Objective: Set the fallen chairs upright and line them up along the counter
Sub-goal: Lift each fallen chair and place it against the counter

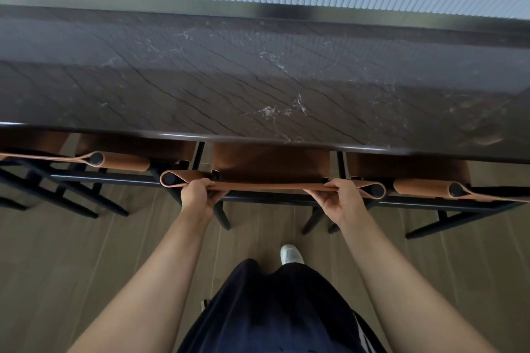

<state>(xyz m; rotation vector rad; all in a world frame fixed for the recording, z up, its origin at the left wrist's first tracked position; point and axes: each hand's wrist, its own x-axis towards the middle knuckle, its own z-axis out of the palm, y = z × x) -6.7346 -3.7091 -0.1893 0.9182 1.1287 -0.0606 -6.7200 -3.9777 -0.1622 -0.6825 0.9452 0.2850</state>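
Holding back strap (272, 186) of middle chair (269, 159) in left grip (200, 190) and right grip (341, 195), fingers curled round it; lining-up step, probably; next, nudging level with left chair (123, 163) and right chair (421, 188) along desk (258, 80).

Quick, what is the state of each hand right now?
Left hand: grips the middle chair's backrest strap.
Right hand: grips the same strap.

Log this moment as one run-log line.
left hand: grips tan leather backrest of black-framed middle chair | right hand: grips same backrest | chair: upright, seat under dark veined stone counter
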